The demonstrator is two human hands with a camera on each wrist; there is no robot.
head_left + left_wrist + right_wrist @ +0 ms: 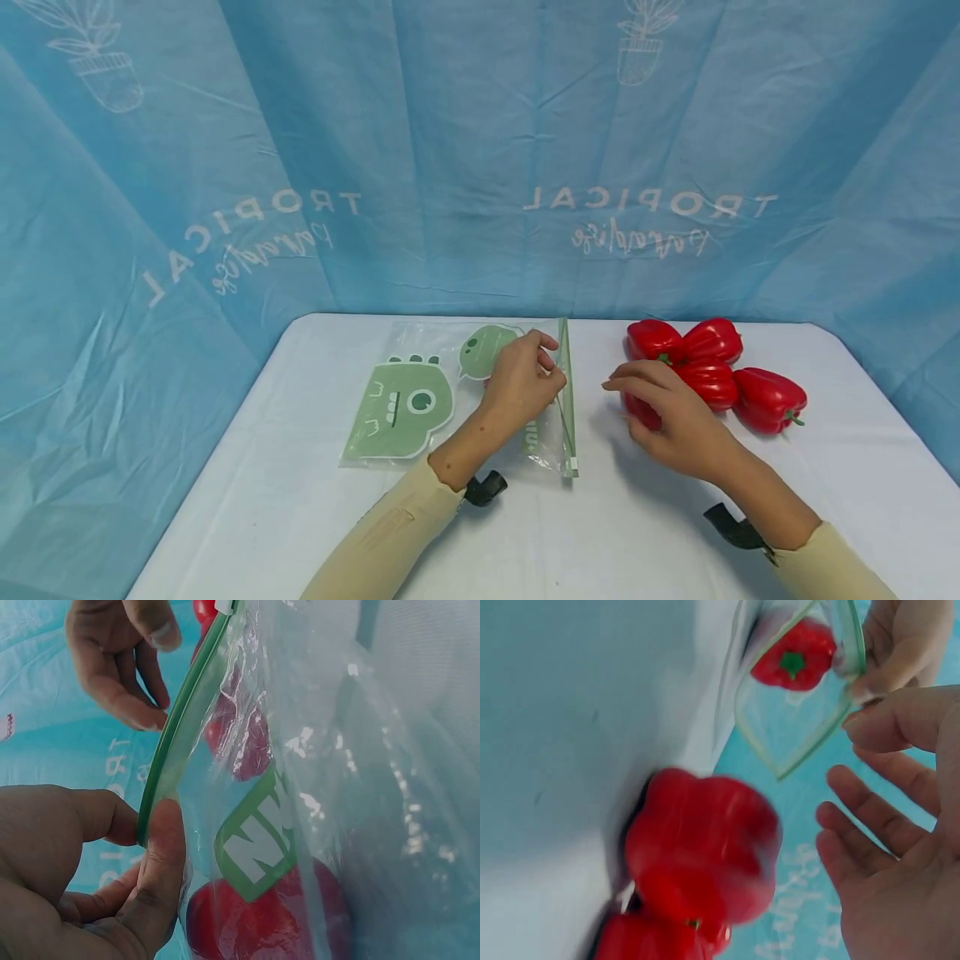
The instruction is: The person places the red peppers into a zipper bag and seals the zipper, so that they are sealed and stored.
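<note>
My left hand (519, 379) pinches the green zip edge (169, 742) of a clear zip bag (408, 408) printed with green cartoon monsters. The bag lies on the white table, and its mouth gapes toward the right. Inside it a red bell pepper (799, 656) with a green stem shows through the mouth in the right wrist view. My right hand (675, 421) hovers right of the mouth with loosely bent fingers and holds nothing. Several red bell peppers (708, 382) are bunched just beyond that hand, which partly hides one of them.
A white cloth covers the table (262, 508). Behind it and along the left hangs a blue curtain (465, 167) with white lettering. Dark camera mounts (486, 488) stick out from both wrists near the sleeves.
</note>
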